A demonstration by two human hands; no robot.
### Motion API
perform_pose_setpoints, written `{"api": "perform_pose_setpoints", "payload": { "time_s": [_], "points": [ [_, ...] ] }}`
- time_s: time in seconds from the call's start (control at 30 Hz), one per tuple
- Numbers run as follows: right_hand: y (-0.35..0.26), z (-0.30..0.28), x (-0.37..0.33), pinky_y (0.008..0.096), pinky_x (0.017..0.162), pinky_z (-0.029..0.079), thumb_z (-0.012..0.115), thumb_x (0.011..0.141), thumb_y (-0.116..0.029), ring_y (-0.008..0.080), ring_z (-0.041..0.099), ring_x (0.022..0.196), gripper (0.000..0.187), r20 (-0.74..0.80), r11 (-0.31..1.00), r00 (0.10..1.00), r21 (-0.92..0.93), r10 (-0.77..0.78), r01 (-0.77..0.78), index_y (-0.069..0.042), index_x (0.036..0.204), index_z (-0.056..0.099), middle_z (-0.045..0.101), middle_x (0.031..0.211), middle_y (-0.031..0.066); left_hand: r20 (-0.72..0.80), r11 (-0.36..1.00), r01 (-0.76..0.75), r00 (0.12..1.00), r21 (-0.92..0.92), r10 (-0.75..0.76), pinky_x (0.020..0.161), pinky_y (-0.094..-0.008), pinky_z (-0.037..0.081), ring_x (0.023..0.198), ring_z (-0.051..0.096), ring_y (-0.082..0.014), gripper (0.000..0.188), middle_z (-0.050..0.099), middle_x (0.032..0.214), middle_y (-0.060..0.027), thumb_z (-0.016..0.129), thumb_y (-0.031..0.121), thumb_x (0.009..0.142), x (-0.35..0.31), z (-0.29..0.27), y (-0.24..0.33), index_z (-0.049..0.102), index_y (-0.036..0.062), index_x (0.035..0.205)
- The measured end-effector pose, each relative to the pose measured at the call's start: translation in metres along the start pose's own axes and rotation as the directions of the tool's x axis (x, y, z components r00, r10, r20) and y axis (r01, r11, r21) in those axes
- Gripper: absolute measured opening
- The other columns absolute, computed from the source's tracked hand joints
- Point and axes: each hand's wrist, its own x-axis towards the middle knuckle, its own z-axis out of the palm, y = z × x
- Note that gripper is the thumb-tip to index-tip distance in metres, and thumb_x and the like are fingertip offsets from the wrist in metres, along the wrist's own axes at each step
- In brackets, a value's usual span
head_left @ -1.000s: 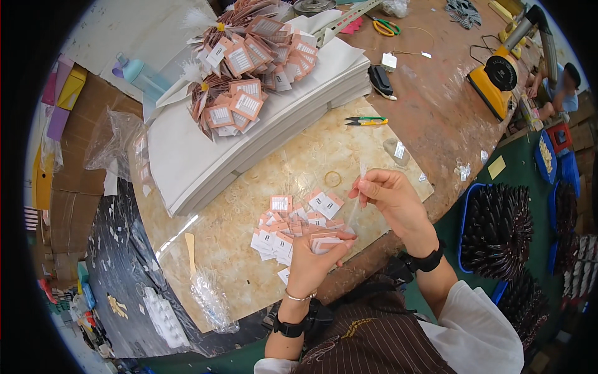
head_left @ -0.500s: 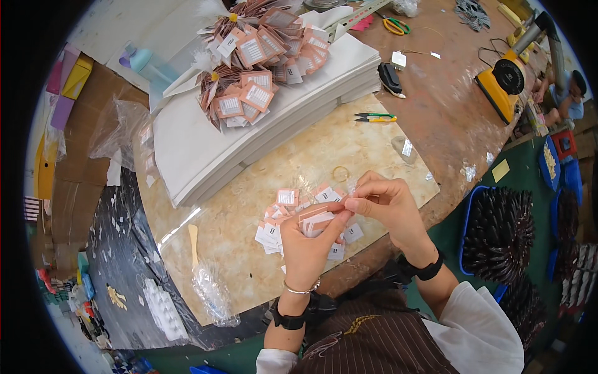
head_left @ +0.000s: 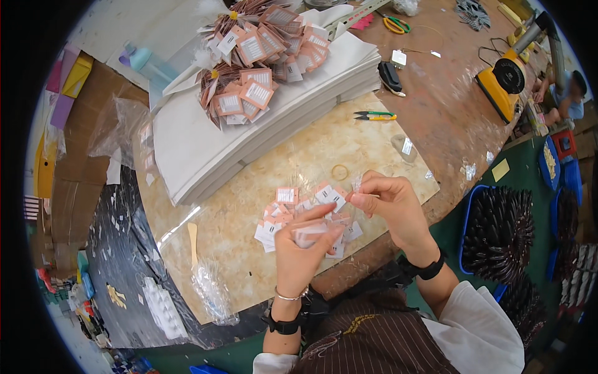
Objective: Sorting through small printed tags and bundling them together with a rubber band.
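My left hand holds a small stack of pink-and-white tags between thumb and fingers; it is slightly smeared by motion. A little to its right, my right hand pinches a small clear plastic piece, too fine to make out fully. Loose pink-and-white tags lie in a pile on the marbled board, beyond and around my left hand. A thin yellowish ring rests just past the pile.
Bundles of similar tags sit on a tall stack of white sheets. Green-and-yellow thread snips lie on the board. A bundle of clear plastic strands is at its near left. Blue baskets of dark items stand to the right.
My left hand has drawn slightly left and down, away from my right hand, with the tags still in it. Its index finger now stretches out more. My right hand has barely moved.
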Motion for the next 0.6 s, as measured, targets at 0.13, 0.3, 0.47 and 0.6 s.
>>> {"api": "perform_pose_setpoints", "payload": {
  "time_s": [0.13,0.3,0.47,0.6],
  "points": [
    [0.008,0.009,-0.004,0.0205,0.063,0.049,0.069,0.083,-0.001,0.0096,0.059,0.078,0.007,0.003,0.999,1.0,-0.025,-0.03,0.03,0.003,0.088,0.069,0.059,0.093,0.0043,0.006,0.999,0.036,0.999,-0.022,-0.036,0.056,-0.0193,0.048,0.066,0.06,-0.0064,0.018,0.069,0.084,-0.0063,0.072,0.004,0.081,0.0,0.01,0.015,0.069,-0.0033,0.097],
    [0.006,0.012,-0.006,0.0198,0.062,0.047,0.068,0.085,-0.005,0.0088,0.059,0.074,0.009,0.011,0.999,1.0,-0.048,0.008,-0.007,0.002,0.09,0.068,0.062,0.089,0.0048,0.111,0.999,0.042,0.993,-0.025,-0.039,0.056,-0.0195,0.048,0.068,0.062,-0.0076,0.013,0.069,0.082,-0.0064,0.07,0.004,0.083,0.001,0.011,0.0,0.068,-0.003,0.094],
    [-0.002,0.004,-0.001,0.0181,0.057,0.044,0.066,0.089,-0.012,0.0058,0.056,0.066,0.013,0.001,0.999,0.999,0.001,0.041,-0.041,0.001,0.092,0.067,0.068,0.081,0.0062,0.11,0.998,0.051,0.993,-0.047,-0.046,0.057,-0.0193,0.049,0.071,0.064,-0.0086,0.01,0.069,0.081,-0.0059,0.069,0.004,0.083,-0.01,0.008,-0.014,0.067,-0.0032,0.091],
    [-0.003,0.004,0.001,0.019,0.055,0.043,0.066,0.089,-0.013,0.0051,0.054,0.061,0.014,0.009,0.998,0.999,0.026,0.05,-0.051,0.001,0.09,0.067,0.069,0.081,0.0076,0.107,0.999,0.048,0.993,-0.022,-0.046,0.056,-0.0189,0.049,0.071,0.065,-0.0086,0.009,0.069,0.083,-0.0061,0.069,0.003,0.083,-0.016,0.003,-0.018,0.068,-0.003,0.09]
  ]
}}
